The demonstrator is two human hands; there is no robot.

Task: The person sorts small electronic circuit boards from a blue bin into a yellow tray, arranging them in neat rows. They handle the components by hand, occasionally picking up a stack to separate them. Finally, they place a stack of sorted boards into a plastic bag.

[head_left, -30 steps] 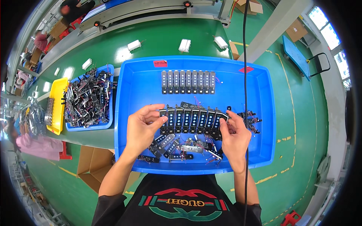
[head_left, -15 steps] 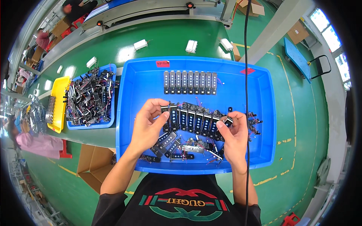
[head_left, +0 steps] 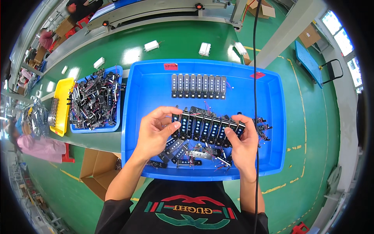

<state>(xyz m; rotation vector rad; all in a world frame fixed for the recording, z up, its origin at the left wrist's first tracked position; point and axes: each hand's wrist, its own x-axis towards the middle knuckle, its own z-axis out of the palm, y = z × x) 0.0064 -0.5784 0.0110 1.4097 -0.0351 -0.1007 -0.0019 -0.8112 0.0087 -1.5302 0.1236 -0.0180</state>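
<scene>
Between my two hands hangs a row of slim black modules, each with a line of small bluish-white dots, lifted above the big blue tray. My left hand pinches the row's left end between thumb and fingers. At the other end, my right hand grips the last modules, thumb in front and fingers behind. Farther back in the tray lies a neat row of similar grey-faced modules, side by side. Loose modules and a silvery piece lie scattered below my hands.
Left of the tray stand a blue bin heaped with modules and wires and a yellow bin. White blocks sit on the green bench. A black cable hangs down in front. An open cardboard box is at lower left.
The held row has shifted slightly right, and its modules sit closer together with their faces turned more toward me. Both hands still grip the ends.
</scene>
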